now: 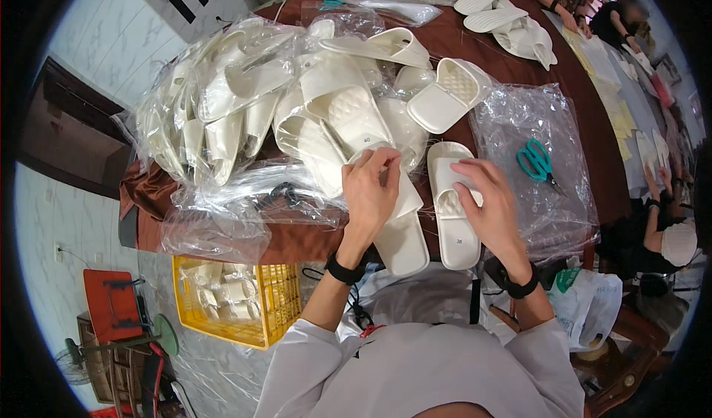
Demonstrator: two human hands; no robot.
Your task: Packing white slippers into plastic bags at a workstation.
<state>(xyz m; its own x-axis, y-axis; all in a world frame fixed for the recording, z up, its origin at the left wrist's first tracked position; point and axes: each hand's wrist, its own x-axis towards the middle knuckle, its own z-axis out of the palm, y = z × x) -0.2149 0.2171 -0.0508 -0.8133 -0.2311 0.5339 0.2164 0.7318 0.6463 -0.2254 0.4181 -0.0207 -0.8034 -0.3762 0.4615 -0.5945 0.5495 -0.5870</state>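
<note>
My left hand [371, 188] is closed in a pinch over the white slippers at the table's front edge. What its fingertips hold, if anything, I cannot make out. Under that wrist lies a white slipper [404, 244], its far part hidden by the hand. Just right of it, another white slipper [460, 247] points away from me. My right hand [489, 206] is over this one's right side, thumb and forefinger apart. Beyond my left hand, a larger white slipper [356, 114] rests on the pile, and a loose slipper [449, 95] lies tilted to its right.
Many bagged slippers [245, 84] heap up on the brown-covered table [608, 143]. Teal-handled scissors [535, 160] lie on clear plastic bags [519, 114] at right. A yellow crate [278, 310] of slippers stands below left. Other people's hands [656, 180] work along the right side.
</note>
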